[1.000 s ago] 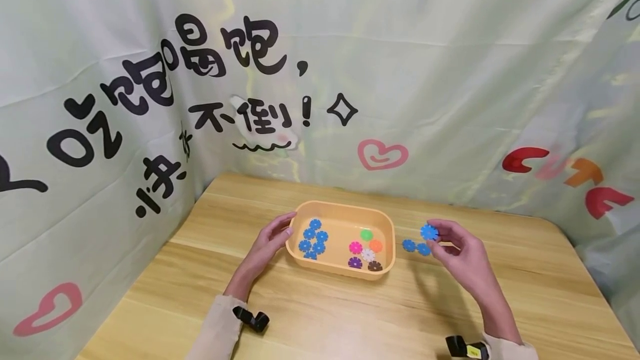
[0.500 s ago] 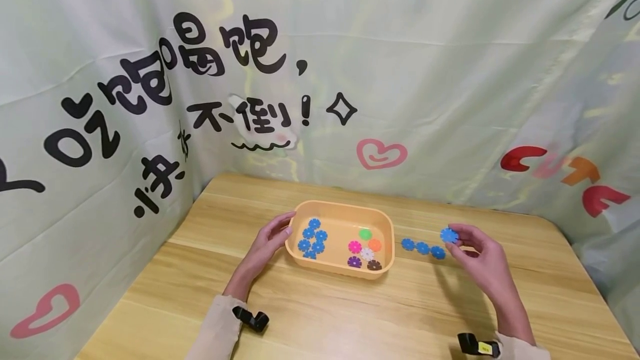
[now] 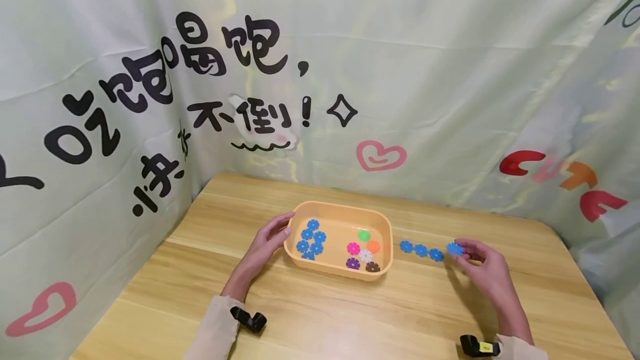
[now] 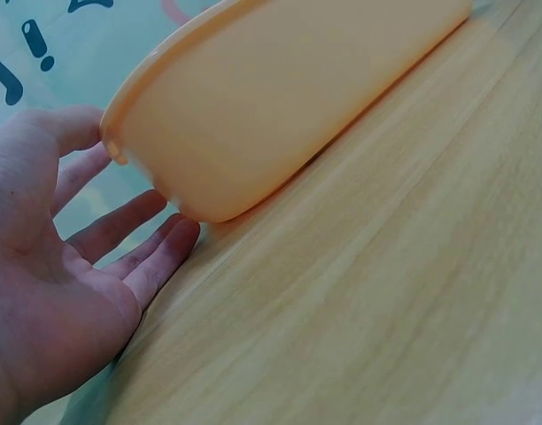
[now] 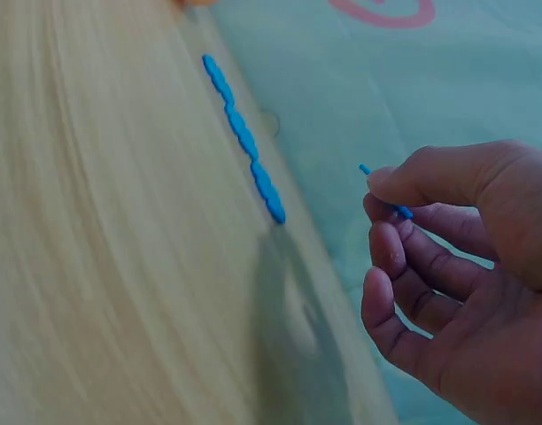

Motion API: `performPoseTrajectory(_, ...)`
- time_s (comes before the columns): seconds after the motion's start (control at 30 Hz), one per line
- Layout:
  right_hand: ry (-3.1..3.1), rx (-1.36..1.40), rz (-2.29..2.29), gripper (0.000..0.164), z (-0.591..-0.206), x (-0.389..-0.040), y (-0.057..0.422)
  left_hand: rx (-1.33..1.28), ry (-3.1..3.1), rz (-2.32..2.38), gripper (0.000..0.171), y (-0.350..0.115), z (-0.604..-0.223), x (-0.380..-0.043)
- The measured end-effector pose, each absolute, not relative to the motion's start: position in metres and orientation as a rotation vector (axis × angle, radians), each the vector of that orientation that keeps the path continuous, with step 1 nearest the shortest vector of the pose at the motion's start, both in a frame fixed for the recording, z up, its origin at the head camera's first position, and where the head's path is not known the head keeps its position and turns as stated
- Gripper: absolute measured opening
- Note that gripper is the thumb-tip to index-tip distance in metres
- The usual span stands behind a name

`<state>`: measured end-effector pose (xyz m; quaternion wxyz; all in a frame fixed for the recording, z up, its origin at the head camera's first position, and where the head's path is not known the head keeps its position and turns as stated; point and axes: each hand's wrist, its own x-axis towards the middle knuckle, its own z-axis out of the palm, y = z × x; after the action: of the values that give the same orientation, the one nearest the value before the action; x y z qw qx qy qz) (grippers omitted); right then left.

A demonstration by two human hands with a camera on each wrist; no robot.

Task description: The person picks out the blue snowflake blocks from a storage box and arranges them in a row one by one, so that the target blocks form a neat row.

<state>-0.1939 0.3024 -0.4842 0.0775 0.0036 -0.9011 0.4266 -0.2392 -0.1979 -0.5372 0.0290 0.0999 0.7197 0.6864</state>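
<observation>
My left hand (image 3: 265, 243) is at the left end of a pale orange plastic tray (image 3: 340, 210). In the left wrist view, its fairly straight fingers (image 4: 120, 226) touch the tray's outer wall, and one digit is at the rim. My right hand (image 3: 487, 271) pinches a blue snowflake disc (image 3: 455, 248) between thumb and fingertips. The right wrist view shows this disc edge-on, raised above the table. Three blue snowflake discs (image 3: 421, 250) lie flat in a row to the right of the tray, just left of the held one.
Inside the tray, several blue discs (image 3: 316, 248) lie at the left, and a mixed group of green, orange, pink (image 3: 353, 248), white, purple and brown discs lies at the right. The wooden table (image 3: 300, 315) meets a printed curtain (image 3: 440, 99) behind and at the sides.
My right hand let go of a third disc at the row's end, then moved right and down with another blue disc. My left hand stays at the tray.
</observation>
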Motion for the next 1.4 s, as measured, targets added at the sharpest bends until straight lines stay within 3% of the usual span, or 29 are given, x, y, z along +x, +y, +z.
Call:
performPoseTrajectory(1.0, -2.879, -0.010, 1.156, 0.042, -0.508, -0.198, 0.314, 0.295, 2.269, 2.077, 0.044, -0.198, -0.536, -0.238)
performPoseTrajectory(1.4, -2.662, -0.050, 1.322, 0.038, -0.487, -0.192, 0.310, 0.314, 2.254, 2.079, 0.046, -0.199, -0.536, -0.239)
